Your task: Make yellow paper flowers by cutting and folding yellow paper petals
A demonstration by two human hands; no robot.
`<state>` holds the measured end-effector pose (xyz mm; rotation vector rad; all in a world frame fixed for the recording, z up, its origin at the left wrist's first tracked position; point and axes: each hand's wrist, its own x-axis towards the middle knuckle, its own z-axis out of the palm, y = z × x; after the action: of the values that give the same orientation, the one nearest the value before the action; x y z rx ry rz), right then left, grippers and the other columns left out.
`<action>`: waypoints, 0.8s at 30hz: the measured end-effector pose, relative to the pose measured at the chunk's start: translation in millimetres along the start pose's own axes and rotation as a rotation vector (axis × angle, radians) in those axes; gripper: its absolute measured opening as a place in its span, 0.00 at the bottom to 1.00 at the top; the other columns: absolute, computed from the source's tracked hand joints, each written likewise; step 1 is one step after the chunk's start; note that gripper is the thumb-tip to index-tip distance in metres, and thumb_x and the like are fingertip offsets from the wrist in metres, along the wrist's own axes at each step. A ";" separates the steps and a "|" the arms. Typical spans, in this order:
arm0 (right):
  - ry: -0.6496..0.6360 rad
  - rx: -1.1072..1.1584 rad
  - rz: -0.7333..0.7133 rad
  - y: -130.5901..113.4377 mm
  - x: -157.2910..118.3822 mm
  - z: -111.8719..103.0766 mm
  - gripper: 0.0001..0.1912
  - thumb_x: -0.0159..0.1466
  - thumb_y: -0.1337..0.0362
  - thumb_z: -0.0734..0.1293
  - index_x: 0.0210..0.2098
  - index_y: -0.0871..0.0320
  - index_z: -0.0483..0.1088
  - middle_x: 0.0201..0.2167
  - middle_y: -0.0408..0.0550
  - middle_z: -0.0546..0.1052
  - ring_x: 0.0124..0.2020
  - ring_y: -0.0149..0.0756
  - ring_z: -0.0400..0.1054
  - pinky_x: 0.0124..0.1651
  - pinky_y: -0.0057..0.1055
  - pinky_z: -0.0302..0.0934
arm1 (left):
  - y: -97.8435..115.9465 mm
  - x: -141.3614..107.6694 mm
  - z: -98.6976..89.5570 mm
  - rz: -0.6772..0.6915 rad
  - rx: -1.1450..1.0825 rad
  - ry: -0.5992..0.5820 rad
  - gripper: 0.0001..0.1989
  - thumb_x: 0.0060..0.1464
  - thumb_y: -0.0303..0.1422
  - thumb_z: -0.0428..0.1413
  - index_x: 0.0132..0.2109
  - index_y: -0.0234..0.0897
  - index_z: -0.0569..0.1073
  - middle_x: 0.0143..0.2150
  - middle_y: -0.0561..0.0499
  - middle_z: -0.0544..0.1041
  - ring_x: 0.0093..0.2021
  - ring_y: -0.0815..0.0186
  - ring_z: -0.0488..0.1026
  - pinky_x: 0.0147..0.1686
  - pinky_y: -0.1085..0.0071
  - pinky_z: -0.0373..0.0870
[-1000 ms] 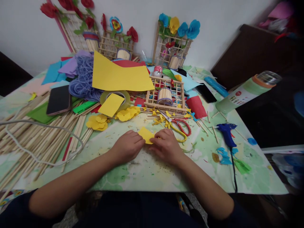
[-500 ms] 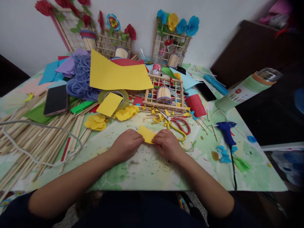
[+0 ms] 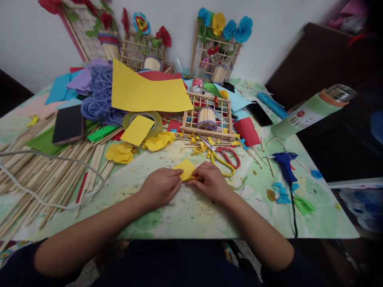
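The small yellow paper (image 3: 186, 169) sits between the two hands, above or on the desk (image 3: 179, 223); which, I cannot tell. The left hand (image 3: 160, 185), at its eight o'clock, pinches one side with closed fingers; the right hand (image 3: 212, 182), at four o'clock, has its fingers gripping the other. Scissors (image 3: 226, 156) lie at two o'clock, a glue gun (image 3: 286, 166) at three.

Paper piece (image 3: 186, 168) between left hand (image 3: 161, 185) and right hand (image 3: 212, 182), over bench (image 3: 179, 223). Scissors (image 3: 214, 149) just beyond right hand; glue gun (image 3: 285, 166) farther right, bottle (image 3: 312, 113) behind it. Left: stick pile (image 3: 64, 171), phone (image 3: 68, 124) atop far end. Behind hands: tape roll (image 3: 158, 121), string bundle (image 3: 103, 93) left of it, lattice (image 3: 206, 132) right. Back: 3 flower lattices (image 3: 220, 43) before wall (image 3: 179, 24).
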<state>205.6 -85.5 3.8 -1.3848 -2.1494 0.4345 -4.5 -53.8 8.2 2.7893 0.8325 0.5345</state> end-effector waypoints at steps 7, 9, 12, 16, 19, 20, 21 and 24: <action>-0.060 0.065 -0.013 11.6 1.4 -11.2 0.11 0.51 0.78 0.65 0.29 0.58 0.73 0.30 0.45 0.76 0.36 0.35 0.66 0.42 0.32 0.57 | -1.1 -0.9 1.5 -0.033 -0.020 -0.028 0.11 0.58 0.31 0.48 0.38 0.34 0.75 0.47 0.43 0.77 0.43 0.58 0.74 0.44 0.61 0.69; -0.058 0.046 -0.020 12.9 1.0 -12.6 0.13 0.51 0.78 0.64 0.30 0.58 0.74 0.31 0.47 0.77 0.37 0.36 0.67 0.44 0.34 0.58 | -1.3 0.7 0.0 -0.035 0.004 -0.048 0.11 0.58 0.32 0.48 0.40 0.33 0.74 0.45 0.42 0.77 0.44 0.58 0.73 0.45 0.62 0.68; -0.030 0.069 -0.036 15.5 0.1 -10.4 0.16 0.53 0.79 0.61 0.33 0.57 0.75 0.32 0.47 0.78 0.38 0.36 0.68 0.44 0.34 0.59 | -3.6 3.7 -0.7 -0.041 0.042 -0.080 0.10 0.58 0.31 0.48 0.40 0.33 0.73 0.40 0.43 0.77 0.40 0.59 0.72 0.42 0.62 0.68; 0.002 0.142 -0.052 19.9 0.2 -3.5 0.17 0.54 0.79 0.60 0.33 0.56 0.75 0.35 0.46 0.79 0.39 0.35 0.69 0.45 0.34 0.60 | -7.6 5.1 -0.9 0.037 0.052 -0.022 0.10 0.57 0.27 0.47 0.37 0.33 0.74 0.40 0.43 0.77 0.40 0.60 0.72 0.41 0.63 0.68; 0.001 0.113 -0.054 18.9 1.3 -4.3 0.17 0.53 0.79 0.61 0.32 0.55 0.75 0.40 0.46 0.77 0.42 0.37 0.67 0.47 0.36 0.58 | -6.6 3.7 -5.4 0.096 0.060 0.079 0.10 0.57 0.25 0.47 0.38 0.31 0.73 0.43 0.42 0.76 0.43 0.60 0.71 0.45 0.62 0.67; -0.003 0.081 -0.049 17.0 1.6 -6.6 0.16 0.53 0.78 0.61 0.33 0.55 0.75 0.41 0.47 0.77 0.43 0.37 0.66 0.48 0.37 0.58 | -5.3 3.0 -7.4 0.108 0.066 0.085 0.10 0.57 0.25 0.47 0.38 0.30 0.73 0.42 0.41 0.76 0.42 0.60 0.71 0.44 0.62 0.67; -0.014 0.043 -0.043 14.3 1.7 -9.5 0.15 0.54 0.77 0.62 0.34 0.55 0.75 0.41 0.48 0.76 0.43 0.38 0.65 0.48 0.38 0.57 | -3.7 2.5 -9.2 0.116 0.078 0.069 0.10 0.56 0.26 0.47 0.38 0.30 0.73 0.39 0.42 0.77 0.40 0.60 0.71 0.43 0.62 0.67; -0.074 -0.061 -0.040 4.9 1.3 -18.7 0.15 0.54 0.72 0.66 0.41 0.56 0.73 0.41 0.50 0.73 0.44 0.41 0.62 0.46 0.38 0.54 | 0.9 1.3 -10.6 0.156 0.134 -0.060 0.09 0.56 0.26 0.47 0.34 0.31 0.72 0.31 0.45 0.75 0.33 0.61 0.70 0.36 0.63 0.66</action>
<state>219.9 -82.7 16.5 -1.3765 -2.2635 0.4141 -7.2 -53.1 18.6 2.9951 0.6650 0.4311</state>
